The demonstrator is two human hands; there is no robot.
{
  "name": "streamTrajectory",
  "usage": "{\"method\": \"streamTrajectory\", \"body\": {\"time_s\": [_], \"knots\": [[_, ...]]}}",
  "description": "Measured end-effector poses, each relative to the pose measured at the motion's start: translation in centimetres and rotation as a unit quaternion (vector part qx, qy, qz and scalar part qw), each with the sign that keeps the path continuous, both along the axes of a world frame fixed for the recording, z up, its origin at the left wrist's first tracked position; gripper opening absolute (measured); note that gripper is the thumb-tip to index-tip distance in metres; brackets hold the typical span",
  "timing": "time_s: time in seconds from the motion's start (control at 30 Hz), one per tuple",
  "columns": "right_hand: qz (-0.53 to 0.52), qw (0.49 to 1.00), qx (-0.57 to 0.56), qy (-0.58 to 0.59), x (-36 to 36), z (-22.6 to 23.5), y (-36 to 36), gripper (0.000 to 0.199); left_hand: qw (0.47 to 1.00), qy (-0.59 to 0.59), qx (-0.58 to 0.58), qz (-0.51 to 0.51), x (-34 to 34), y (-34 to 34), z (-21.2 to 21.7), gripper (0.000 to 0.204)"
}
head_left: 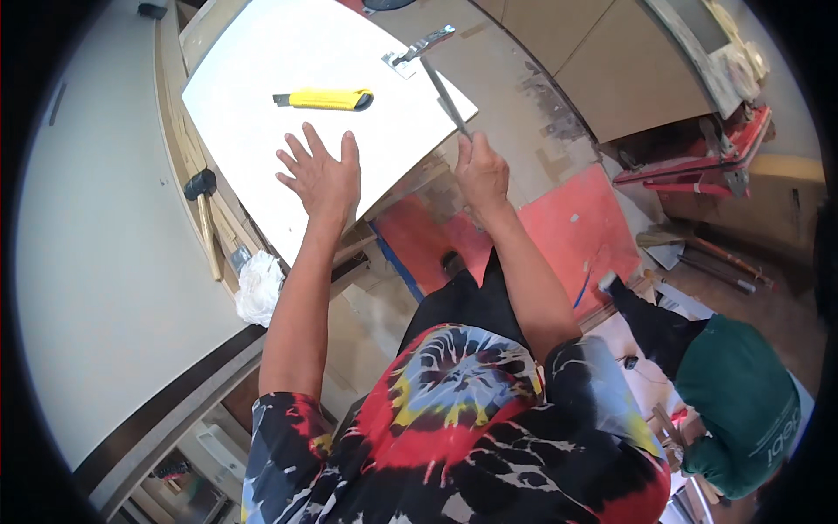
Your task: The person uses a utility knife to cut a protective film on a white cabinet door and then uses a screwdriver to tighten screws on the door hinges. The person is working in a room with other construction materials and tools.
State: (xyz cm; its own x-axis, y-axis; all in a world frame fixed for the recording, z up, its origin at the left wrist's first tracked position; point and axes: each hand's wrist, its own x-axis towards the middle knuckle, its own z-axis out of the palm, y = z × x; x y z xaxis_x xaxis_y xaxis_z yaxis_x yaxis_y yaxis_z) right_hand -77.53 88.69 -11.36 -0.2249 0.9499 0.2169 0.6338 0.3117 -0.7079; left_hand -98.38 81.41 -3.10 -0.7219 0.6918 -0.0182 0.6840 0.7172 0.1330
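My left hand (325,179) lies flat with spread fingers on a white board (262,70). A yellow utility knife (327,99) rests on the board just beyond those fingertips, its blade end pointing left. My right hand (483,173) is closed around the near end of a long, thin grey metal bar (443,94); its exact kind is unclear. The bar slants across the board's right corner, and its far end reaches a metal cabinet hinge (419,52) at the board's right edge. Whether bar and hinge touch, I cannot tell.
A black-headed mallet (204,214) and crumpled white plastic (259,288) lie along the left ledge. Red sheeting (585,227) covers floor on the right. Large brown panels (628,79) stand at upper right. A person in a green shirt (738,402) bends at lower right.
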Motion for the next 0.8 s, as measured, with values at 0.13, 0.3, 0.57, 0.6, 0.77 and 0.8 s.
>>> {"method": "streamTrajectory", "body": {"time_s": [0.13, 0.3, 0.57, 0.6, 0.77, 0.8], "knots": [[0.048, 0.997, 0.067, 0.005, 2.3, -4.0, -7.8, 0.028, 1.0, -0.01, 0.012, 0.003, -0.5, -0.4, 0.1, 0.086], [0.041, 0.998, 0.053, -0.012, 0.4, -3.5, -3.5, 0.027, 1.0, -0.009, 0.018, -0.015, -0.1, -0.5, 0.1, 0.085], [0.066, 0.993, -0.046, -0.086, 2.1, -2.0, -9.7, 0.025, 1.0, 0.004, 0.014, -0.011, -0.6, -0.7, -0.2, 0.084], [0.07, 0.991, -0.063, -0.099, 2.1, -2.0, -9.6, 0.025, 1.0, 0.005, 0.013, -0.013, -0.4, -0.7, -0.2, 0.084], [-0.013, 0.999, -0.008, -0.03, 0.8, 1.0, -1.7, 0.027, 1.0, -0.004, -0.001, -0.015, -0.4, -0.7, 0.0, 0.084], [-0.001, 0.999, -0.004, -0.036, 1.5, 0.0, -4.9, 0.027, 1.0, -0.008, 0.002, -0.006, -0.6, -0.7, 0.0, 0.084]]}}
